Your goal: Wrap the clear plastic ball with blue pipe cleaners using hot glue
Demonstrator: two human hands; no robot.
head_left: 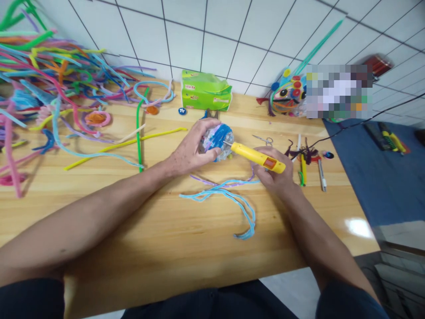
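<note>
My left hand (199,144) is closed around a rounded bundle (219,137) with blue, pale purple and clear, shiny plastic-looking parts. My right hand (274,170) grips a yellow glue gun (257,156), its thin metal tip at the bundle's blue face; whether it touches cannot be told. Below both hands, light blue pipe cleaners (249,212) lie loosely, with a purple pipe cleaner (204,180) beside them. Just behind the bundle show the metal jaws of pliers (212,114), partly hidden. Small scissors (265,141) lie beyond my right hand.
Many coloured pipe cleaners (66,88) are heaped at the left. A green tissue pack (206,94) stands by the tiled wall. A colourful decorated figure (287,95) sits at the back right. A black cord (352,126) crosses the right side, and a pen-like white tool (322,175) lies there.
</note>
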